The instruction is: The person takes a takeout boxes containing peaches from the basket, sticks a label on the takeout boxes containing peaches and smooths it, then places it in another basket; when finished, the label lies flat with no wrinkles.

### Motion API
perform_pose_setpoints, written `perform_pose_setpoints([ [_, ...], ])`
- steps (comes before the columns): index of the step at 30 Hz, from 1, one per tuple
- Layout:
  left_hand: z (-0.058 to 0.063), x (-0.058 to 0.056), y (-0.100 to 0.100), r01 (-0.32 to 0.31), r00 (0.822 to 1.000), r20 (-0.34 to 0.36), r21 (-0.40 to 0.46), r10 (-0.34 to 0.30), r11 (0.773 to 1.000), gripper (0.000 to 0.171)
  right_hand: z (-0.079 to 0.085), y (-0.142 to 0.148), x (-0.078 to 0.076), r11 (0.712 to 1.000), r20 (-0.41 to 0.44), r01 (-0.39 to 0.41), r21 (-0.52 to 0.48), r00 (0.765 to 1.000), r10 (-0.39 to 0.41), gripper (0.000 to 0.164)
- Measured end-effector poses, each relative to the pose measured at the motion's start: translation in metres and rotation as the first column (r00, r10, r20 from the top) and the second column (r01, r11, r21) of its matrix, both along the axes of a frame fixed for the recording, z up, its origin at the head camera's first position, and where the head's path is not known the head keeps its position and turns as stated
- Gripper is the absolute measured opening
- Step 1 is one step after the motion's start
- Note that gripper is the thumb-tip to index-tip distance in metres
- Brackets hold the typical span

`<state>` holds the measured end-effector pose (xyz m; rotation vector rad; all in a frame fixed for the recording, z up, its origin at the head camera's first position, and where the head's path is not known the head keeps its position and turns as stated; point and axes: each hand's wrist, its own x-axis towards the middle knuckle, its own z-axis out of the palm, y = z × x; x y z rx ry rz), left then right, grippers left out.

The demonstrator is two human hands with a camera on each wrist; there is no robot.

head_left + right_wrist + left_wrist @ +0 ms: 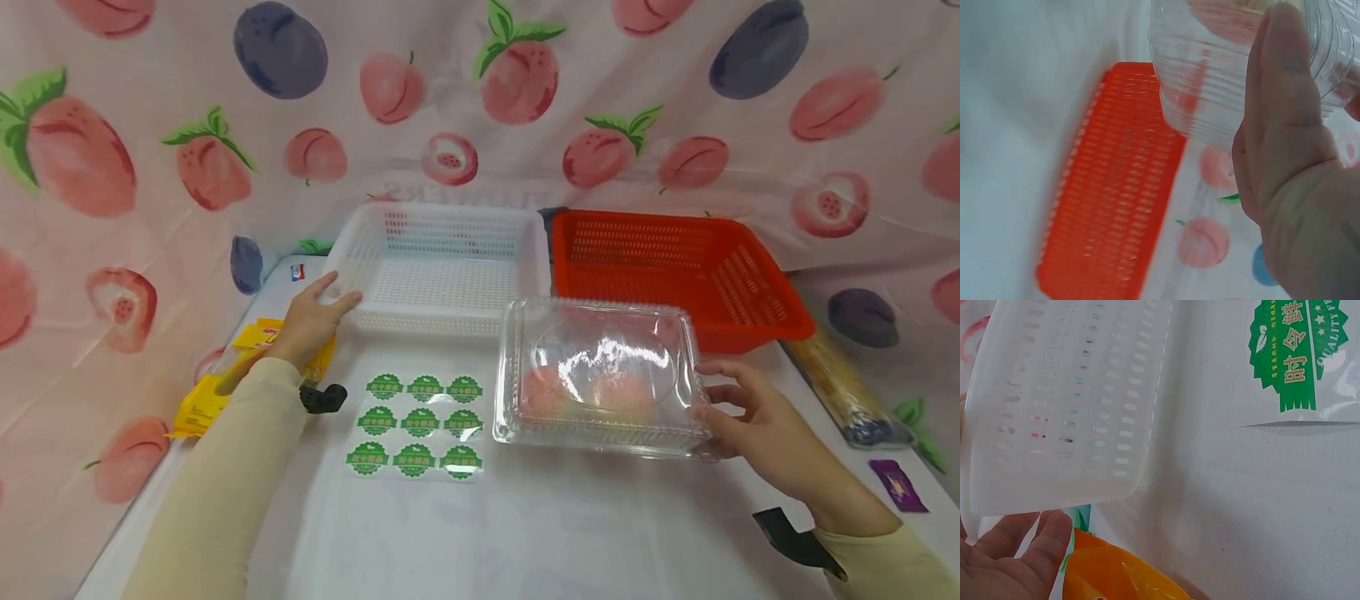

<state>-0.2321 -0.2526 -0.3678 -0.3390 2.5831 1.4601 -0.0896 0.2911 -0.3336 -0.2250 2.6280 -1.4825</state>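
Observation:
My right hand (765, 433) grips the right edge of a clear plastic clamshell box (525, 333), its lid down. Blurry pink, peach-like fruits (621, 393) show through the box, which is up off the table in front of the baskets. In the right wrist view the fingers lie along the box's ribbed side (1204, 94). My left hand (309, 321) holds the left front corner of a white plastic basket (450, 321), thumb at its front rim. The left wrist view shows fingers (1054, 540) at that corner; part of the grip is hidden.
A red basket (750, 329) stands right of the white one. A sheet of green round stickers (420, 422) lies in front. Yellow packaging (198, 404) is at left, a small packet (297, 272) behind it. At right lie a long wrapped pack (851, 392) and a purple packet (897, 486).

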Motion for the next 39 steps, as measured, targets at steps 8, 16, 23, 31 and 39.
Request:
perform_pose_setpoints([
  [8,0.002,-0.001,0.000,0.012,1.000,-0.005,-0.017,-0.013,1.000,0.102,-0.021,0.008,0.004,0.998,0.143,0.053,-0.023,0.989,-0.050,0.054],
  [16,0.002,0.000,0.001,0.014,1.000,0.016,-0.019,-0.013,1.000,0.102,-0.035,0.013,0.000,0.996,0.186,0.064,-0.055,0.981,-0.053,0.050],
  [23,0.003,0.001,0.002,0.013,1.000,0.016,-0.013,-0.013,1.000,0.102,-0.042,0.018,-0.010,0.998,0.250,0.060,0.001,0.966,-0.059,0.058],
  [31,0.004,0.000,0.003,0.004,1.000,0.025,-0.006,-0.004,1.000,0.102,-0.046,0.022,-0.020,0.999,0.246,0.028,0.038,0.969,-0.036,0.061],
  [39,0.006,0.001,0.004,0.002,0.999,0.039,-0.008,-0.002,1.000,0.104,-0.041,0.021,-0.024,0.998,0.288,0.012,0.063,0.957,-0.029,0.068],
])
